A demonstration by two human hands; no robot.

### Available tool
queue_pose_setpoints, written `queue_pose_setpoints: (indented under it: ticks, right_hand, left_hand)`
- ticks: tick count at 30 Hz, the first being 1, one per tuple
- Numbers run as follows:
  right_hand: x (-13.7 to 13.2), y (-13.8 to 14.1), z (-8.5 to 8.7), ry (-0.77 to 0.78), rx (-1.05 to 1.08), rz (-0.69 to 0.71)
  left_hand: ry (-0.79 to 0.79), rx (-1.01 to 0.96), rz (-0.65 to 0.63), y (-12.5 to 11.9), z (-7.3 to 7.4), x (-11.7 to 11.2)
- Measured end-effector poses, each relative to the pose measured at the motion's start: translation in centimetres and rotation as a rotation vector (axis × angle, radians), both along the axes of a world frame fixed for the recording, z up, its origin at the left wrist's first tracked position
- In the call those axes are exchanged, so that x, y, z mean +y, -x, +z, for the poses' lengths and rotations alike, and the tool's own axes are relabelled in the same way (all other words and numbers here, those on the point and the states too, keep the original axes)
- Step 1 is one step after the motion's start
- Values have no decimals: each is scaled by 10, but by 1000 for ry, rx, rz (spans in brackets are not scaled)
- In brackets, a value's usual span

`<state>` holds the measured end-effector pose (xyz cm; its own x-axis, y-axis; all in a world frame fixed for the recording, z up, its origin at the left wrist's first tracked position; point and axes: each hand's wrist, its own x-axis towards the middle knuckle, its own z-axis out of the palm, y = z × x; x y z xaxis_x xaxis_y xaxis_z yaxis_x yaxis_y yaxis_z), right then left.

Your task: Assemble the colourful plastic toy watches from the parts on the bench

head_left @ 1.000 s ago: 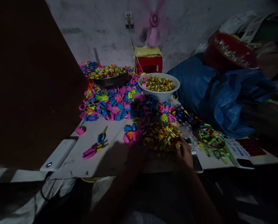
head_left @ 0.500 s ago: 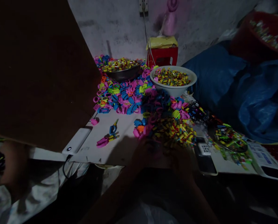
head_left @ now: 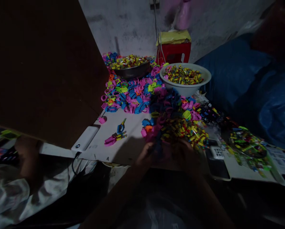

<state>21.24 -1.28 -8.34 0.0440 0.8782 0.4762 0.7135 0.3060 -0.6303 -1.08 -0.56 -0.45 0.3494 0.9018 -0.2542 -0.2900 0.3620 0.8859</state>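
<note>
My left hand (head_left: 145,155) is in deep shadow at the table's front edge, thumb raised and fingers curled in beside a few pink and orange plastic pieces (head_left: 149,129). Whatever it grips is too dark to make out. Close by on the right, my right hand (head_left: 184,154) bends its fingers at the near side of a heap of small yellow and red wrapped pieces (head_left: 192,132); what lies between them is hidden. On the bare table to the left rest a pink watch-shaped piece (head_left: 110,141) and a blue one (head_left: 120,128), each with small yellow sticks attached.
Behind lies a broad pile of pink and blue watch-shaped pieces (head_left: 132,99), with a metal bowl (head_left: 132,72) and a white basin (head_left: 185,90) of wrapped pieces. A power bank (head_left: 86,138), a phone (head_left: 217,167) and a large brown board (head_left: 44,70) flank it. Another person's arm (head_left: 29,159) shows left.
The view has swung slightly left and down, so things sit farther right in it. My left thumb now shows more clearly in the light. Both hands stay near the heap.
</note>
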Motion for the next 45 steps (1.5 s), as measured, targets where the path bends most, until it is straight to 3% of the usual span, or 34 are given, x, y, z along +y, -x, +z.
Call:
queue_pose_setpoints:
  ticks: [2, 5, 9, 13, 19, 28, 33, 40, 45]
  right_hand:
    - [-7, 4, 9, -16, 104, -43]
    - [-25, 16, 32, 44, 189, -45]
    - [-44, 38, 69, 122, 163, 6]
    - [-50, 47, 89, 68, 141, 6]
    - [-55, 47, 90, 15, 135, -30]
    - [-62, 43, 93, 130, 173, 102]
    - [-64, 44, 87, 147, 174, 57]
    - [-63, 45, 97, 187, -32, 153]
    - [-65, 45, 99, 248, -340, 176]
  left_hand:
    - [-13, 36, -12, 2, 7, -5]
    - [-155, 179, -56, 2, 14, -8]
    - [-305, 405, -40, 0, 32, -13]
    - [-434, 642, -161, 1, 50, -16]
    - [-532, 739, -214, 4, 50, -16]
    - [-492, 778, -217, 5, 49, -19]
    - [-457, 758, -210, 6, 42, -21]
    - [-463, 808, -110, 2, 42, -24]
    - [-325, 873, -187, 7, 33, -23]
